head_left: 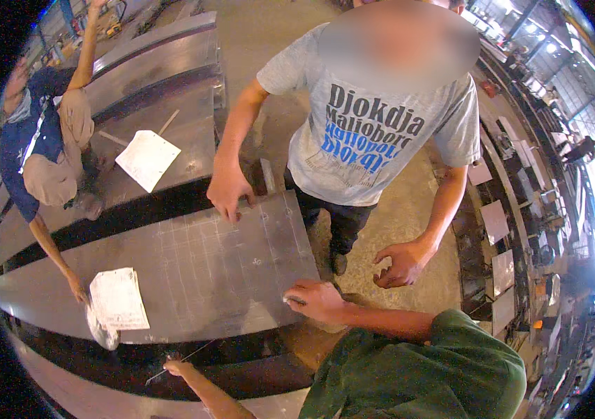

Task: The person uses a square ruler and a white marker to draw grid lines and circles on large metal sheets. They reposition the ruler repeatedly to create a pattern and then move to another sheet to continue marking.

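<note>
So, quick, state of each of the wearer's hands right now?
Left hand: closed, holding a thin rod.
Right hand: closed, holding a small white piece.

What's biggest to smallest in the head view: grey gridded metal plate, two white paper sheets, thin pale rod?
Largest: grey gridded metal plate
Middle: nearer white paper sheet, farther white paper sheet; too alike to rank
Smallest: thin pale rod

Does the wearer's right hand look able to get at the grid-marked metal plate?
Likely yes: the right hand is at the right end of the metal plate, with nothing visible blocking it.
</note>
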Action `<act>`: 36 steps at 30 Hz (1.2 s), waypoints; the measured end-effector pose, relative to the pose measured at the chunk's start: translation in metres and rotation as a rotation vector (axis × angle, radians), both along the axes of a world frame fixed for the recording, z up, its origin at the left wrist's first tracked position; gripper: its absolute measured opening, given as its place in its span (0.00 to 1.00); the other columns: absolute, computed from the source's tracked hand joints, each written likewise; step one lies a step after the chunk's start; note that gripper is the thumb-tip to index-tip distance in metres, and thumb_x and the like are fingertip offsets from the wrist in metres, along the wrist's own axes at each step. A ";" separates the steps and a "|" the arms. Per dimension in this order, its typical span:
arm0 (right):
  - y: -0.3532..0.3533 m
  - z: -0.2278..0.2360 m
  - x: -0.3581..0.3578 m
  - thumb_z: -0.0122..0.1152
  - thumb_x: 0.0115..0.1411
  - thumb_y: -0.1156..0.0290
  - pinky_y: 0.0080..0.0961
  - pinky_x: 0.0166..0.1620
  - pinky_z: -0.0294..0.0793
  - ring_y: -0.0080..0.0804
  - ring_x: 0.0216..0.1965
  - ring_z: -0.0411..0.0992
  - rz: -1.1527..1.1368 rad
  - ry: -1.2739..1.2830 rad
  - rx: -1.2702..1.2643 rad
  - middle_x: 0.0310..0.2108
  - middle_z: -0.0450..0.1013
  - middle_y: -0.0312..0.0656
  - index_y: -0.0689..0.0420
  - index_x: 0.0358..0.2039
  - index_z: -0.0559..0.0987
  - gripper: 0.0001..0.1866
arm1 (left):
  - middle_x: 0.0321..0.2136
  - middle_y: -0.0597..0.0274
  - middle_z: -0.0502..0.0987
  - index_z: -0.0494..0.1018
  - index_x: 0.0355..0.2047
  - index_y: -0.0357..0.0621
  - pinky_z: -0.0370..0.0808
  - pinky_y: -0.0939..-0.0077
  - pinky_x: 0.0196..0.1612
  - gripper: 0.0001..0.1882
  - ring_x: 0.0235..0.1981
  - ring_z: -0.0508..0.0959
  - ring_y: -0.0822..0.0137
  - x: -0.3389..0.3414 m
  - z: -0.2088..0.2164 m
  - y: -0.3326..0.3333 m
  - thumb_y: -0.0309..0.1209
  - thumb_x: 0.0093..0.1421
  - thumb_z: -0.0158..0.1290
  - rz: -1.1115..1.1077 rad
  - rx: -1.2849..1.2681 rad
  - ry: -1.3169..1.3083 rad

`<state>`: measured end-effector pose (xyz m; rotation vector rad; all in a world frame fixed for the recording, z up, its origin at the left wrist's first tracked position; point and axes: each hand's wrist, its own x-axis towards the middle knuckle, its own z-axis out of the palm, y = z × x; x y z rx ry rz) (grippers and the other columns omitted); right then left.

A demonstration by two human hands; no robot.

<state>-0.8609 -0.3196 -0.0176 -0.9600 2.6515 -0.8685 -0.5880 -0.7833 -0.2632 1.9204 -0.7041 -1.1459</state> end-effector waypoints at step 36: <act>0.100 -0.014 -0.024 0.65 0.53 0.66 0.37 0.34 0.75 0.44 0.31 0.75 -0.252 -0.079 -0.304 0.29 0.75 0.44 0.52 0.31 0.80 0.06 | 0.32 0.51 0.76 0.71 0.50 0.37 0.70 0.68 0.26 0.36 0.26 0.75 0.61 -0.026 0.110 0.293 0.57 0.69 0.27 -0.368 -0.189 0.184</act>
